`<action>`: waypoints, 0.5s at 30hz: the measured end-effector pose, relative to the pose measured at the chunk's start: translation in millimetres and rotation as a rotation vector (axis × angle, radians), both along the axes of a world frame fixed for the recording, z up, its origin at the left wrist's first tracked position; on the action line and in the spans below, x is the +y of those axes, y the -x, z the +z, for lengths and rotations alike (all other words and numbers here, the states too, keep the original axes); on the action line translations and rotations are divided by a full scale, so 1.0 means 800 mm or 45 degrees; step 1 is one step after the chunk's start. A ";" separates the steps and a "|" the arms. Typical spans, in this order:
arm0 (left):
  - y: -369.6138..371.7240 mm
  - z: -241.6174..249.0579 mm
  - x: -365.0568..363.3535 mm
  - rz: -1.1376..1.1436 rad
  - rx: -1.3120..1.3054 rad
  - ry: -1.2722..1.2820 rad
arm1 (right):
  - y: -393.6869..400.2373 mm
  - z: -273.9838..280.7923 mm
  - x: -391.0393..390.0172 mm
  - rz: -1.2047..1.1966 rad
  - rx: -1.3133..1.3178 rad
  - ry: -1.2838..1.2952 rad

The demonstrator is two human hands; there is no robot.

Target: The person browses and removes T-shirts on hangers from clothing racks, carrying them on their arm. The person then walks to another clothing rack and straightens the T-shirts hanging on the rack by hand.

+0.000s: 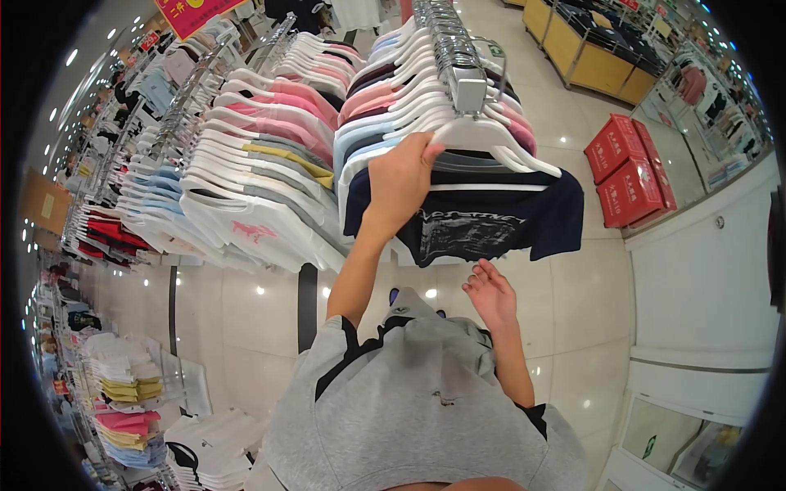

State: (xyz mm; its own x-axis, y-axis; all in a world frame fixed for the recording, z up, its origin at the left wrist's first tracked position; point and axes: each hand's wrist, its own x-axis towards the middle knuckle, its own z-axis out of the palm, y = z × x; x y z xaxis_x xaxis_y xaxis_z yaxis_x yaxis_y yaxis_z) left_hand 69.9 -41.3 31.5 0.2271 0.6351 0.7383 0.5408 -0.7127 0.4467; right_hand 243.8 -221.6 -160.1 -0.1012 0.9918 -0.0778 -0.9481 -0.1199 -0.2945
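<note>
My left hand [399,184] is closed around the left shoulder of a white hanger [471,132] at the front end of the rail. From that hanger hangs a navy T-shirt [561,209] with a grey-white print on its front. Below the shirt's hem, my right hand [491,293] is raised with loosely bent fingers, slightly apart and holding nothing. Right behind the navy shirt, more tops on white hangers [385,110] fill the metal rail [458,61], in white, pale blue, pink and dark colours.
To the left, another rack carries white T-shirts [254,217] and pink tops [303,123]. Two red boxes [630,176] stand on the tiled floor at right, near a white cabinet [704,270]. Folded clothes [127,380] are stacked at lower left. A yellow-sided display table [573,61] stands farther back.
</note>
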 end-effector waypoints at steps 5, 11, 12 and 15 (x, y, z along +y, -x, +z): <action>0.010 -0.033 0.009 0.024 -0.002 0.038 | 0.002 0.000 -0.002 0.007 -0.005 0.080; 0.011 -0.042 0.005 0.039 -0.039 -0.003 | -0.013 -0.004 0.004 -0.111 -0.341 0.085; 0.013 -0.043 0.005 0.061 -0.031 -0.018 | -0.017 -0.001 0.006 -0.098 -0.343 0.084; 0.026 -0.053 -0.002 0.160 -0.005 -0.052 | -0.037 0.015 0.017 -0.731 -1.367 0.086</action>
State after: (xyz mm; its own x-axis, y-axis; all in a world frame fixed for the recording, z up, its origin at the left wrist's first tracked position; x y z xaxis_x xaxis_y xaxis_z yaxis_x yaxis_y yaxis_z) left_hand 49.1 -42.8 -11.2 0.1443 0.6280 0.7647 0.6252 -0.6569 0.4215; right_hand 273.6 -207.7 -147.8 0.4981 0.8620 0.0942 -0.1466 0.1908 -0.9706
